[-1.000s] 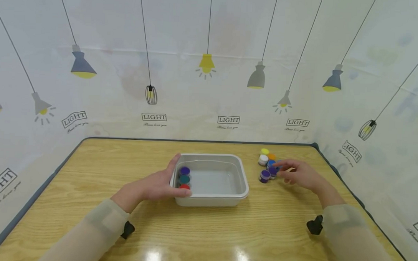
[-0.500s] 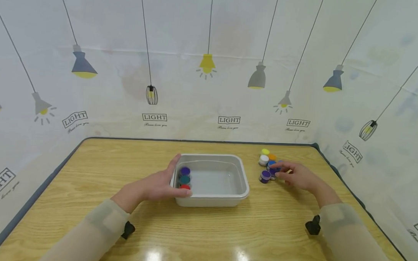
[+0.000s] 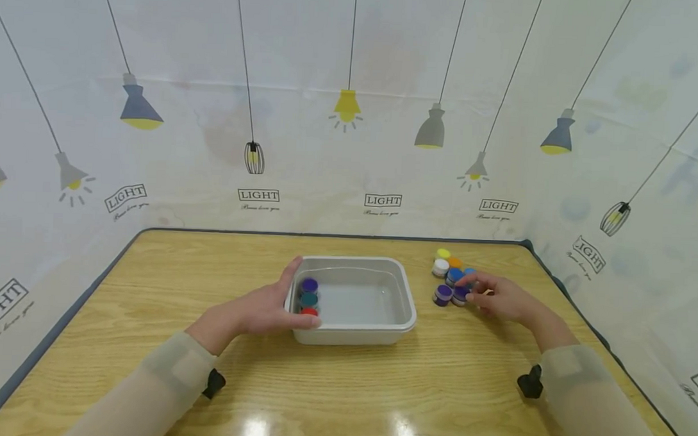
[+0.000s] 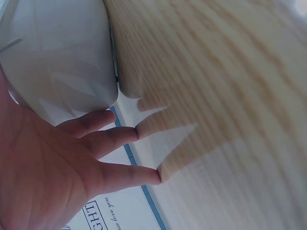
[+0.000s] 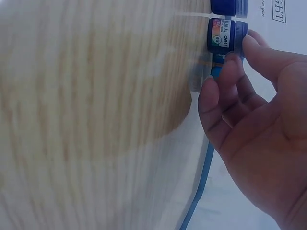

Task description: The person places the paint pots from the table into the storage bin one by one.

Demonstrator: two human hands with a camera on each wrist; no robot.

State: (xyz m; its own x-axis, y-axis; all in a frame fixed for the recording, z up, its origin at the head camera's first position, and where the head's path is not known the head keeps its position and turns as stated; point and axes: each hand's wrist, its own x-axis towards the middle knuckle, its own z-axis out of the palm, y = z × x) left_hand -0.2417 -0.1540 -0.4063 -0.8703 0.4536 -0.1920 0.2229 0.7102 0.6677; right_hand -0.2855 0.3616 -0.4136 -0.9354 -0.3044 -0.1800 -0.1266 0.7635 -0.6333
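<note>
A white plastic tub (image 3: 350,335) stands mid-table, holding purple-, teal- and red-lidded paint jars along its left end. My left hand (image 3: 259,310) grips that end, thumb over the front rim and index finger at the back corner; the other fingers stretch out beside the wall in the left wrist view. To the tub's right, my right hand (image 3: 504,299) pinches the lid of a dark purple paint jar (image 3: 460,295) between thumb and index finger. The jar's label (image 5: 220,39) faces the right wrist camera. Another purple paint jar (image 3: 442,295) stands close on its left.
Behind the pinched jar stand more paint jars: blue (image 3: 454,277), white (image 3: 440,268), yellow (image 3: 442,254) and orange (image 3: 454,263), with a light blue one partly covered by my hand. A lamp-printed sheet (image 3: 306,114) rises behind the wooden table (image 3: 343,397).
The dark purple jar has shifted slightly right and toward me with my right hand, standing now beside the other purple jar. My left hand and the tub stay in place.
</note>
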